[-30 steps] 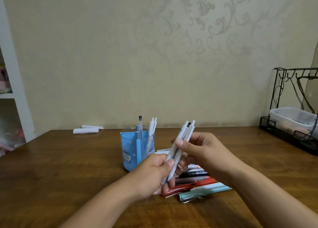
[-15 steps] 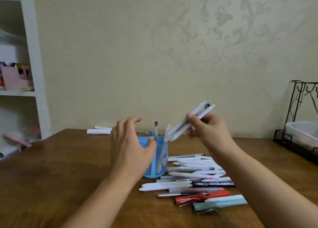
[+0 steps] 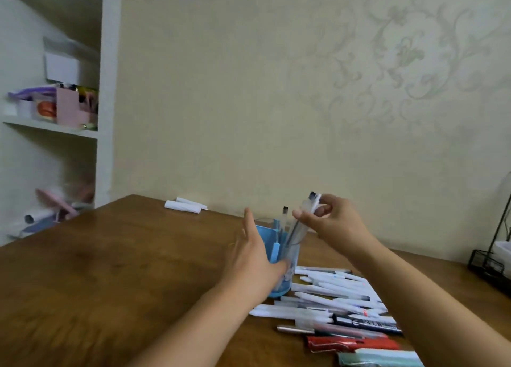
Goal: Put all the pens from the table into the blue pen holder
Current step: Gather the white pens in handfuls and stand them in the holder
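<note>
Right hand (image 3: 336, 222) fingers pinching pen bundle (image 3: 300, 222), tips inside blue pen holder (image 3: 279, 256); left hand (image 3: 253, 258) fingers spread wide against holder; loose pens (image 3: 340, 297) on surface (image 3: 110, 269).

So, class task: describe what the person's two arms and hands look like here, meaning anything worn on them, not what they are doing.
Both are bare. The left hand and its forearm show no sleeve, watch, ring or glove. The right hand and its forearm are likewise uncovered up to the frame edge, with no bracelet or marking visible. Fingernails look short and unpainted, though motion blur makes fine detail uncertain.
</note>
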